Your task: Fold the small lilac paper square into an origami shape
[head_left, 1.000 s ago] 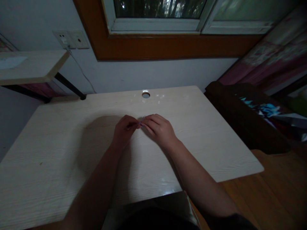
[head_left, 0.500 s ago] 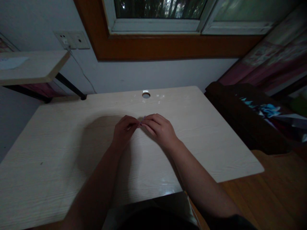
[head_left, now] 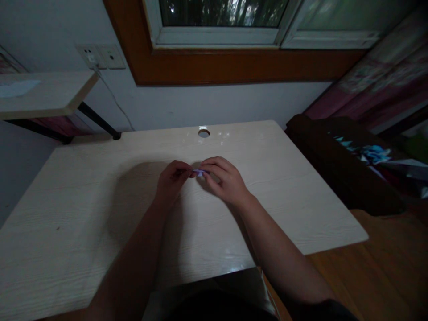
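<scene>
pinching a small purple piece [head_left: 199, 173] by its left end, with thumb and fingertips of the left hand [head_left: 171, 178] brought together. reaching in from the right with the right hand [head_left: 226, 180], thumb and forefinger slightly apart about the right end; cannot tell a firm pinch from a light touch there. held between both sets of fingertips, over the middle of the pale table [head_left: 294, 196], a little nearer than the round hole [head_left: 203, 133] by the far edge. looks like paper or something as thin, but too small and dim to be sure.

judging by shape, already partly worked: seems bent or folded narrow from left to right, with a small bit jutting toward the near side. not yet let go of or set down, so likely unfinished. cannot tell the amount left to do.

for containers, looking right past the table: possibly one in the dark wooden furniture [head_left: 334, 167], with crumpled blue things [head_left: 376, 154]; cannot tell on top from inside. at far left, noting a shelf [head_left: 43, 106] with a white sheet [head_left: 18, 88] lying on top.
</scene>
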{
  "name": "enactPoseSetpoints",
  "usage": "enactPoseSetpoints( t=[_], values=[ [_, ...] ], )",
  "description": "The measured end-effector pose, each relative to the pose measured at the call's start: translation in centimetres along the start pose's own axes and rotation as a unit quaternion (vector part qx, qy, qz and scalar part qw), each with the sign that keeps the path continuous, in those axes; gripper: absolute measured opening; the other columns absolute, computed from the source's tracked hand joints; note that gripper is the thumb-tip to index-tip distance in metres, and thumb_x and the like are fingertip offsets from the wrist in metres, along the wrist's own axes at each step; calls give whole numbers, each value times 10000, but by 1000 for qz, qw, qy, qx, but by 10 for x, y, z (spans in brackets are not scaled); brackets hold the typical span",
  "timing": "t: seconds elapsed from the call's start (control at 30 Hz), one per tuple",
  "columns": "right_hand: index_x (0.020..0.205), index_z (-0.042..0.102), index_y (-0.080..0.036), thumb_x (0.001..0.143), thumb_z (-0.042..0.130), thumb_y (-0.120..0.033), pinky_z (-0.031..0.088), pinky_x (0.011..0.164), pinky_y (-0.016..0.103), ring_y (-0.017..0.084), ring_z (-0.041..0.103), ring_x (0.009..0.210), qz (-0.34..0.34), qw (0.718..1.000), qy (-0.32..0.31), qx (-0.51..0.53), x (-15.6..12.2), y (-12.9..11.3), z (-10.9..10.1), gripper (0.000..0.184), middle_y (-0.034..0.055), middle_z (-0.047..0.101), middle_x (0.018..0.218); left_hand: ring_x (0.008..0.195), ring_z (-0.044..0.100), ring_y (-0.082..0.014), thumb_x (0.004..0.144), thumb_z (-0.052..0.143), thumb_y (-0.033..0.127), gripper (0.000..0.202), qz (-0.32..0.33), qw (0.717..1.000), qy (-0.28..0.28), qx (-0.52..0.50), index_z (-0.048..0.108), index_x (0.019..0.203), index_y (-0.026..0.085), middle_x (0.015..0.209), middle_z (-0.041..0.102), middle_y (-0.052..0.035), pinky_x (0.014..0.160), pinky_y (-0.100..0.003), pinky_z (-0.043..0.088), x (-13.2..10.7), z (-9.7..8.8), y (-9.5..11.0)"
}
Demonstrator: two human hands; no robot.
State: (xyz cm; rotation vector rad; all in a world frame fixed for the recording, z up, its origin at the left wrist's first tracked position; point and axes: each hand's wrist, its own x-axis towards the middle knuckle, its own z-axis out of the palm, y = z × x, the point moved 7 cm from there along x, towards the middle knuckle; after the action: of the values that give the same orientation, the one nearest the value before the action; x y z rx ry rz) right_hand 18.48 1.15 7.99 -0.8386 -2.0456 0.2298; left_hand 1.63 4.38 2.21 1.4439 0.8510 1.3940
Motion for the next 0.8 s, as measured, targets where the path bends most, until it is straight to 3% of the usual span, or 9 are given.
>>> enactPoseSetpoints(
  t=[0.4,0.6,0.8],
  values=[
    [1060,725,-223,976,602,-265,555,834,352,197,656,926,-5,1000,-8,-23,0,4,1,155,86,718,991,796,693,-127,804,798,268,211,-4,1000,-1,8,672,956,192,876,683,-17,767,-256,583,1,1,-3],
    [1051,724,-221,965,618,-266,549,818,353,197,651,903,-22,999,-7,-35,-1,2,1,144,83,726,971,869,656,-123,830,773,272,168,74,993,-34,88,702,972,218,1001,602,-34,788,-270,610,-1,4,7],
    [1093,708,-229,975,604,-271,541,818,369,203,645,900,-27,998,-23,-55,-1,0,4,162,78,738,983,835,634,-117,848,757,269,127,151,969,-39,191,704,951,216,971,613,-39,723,-247,604,-2,8,22]
  ],
)
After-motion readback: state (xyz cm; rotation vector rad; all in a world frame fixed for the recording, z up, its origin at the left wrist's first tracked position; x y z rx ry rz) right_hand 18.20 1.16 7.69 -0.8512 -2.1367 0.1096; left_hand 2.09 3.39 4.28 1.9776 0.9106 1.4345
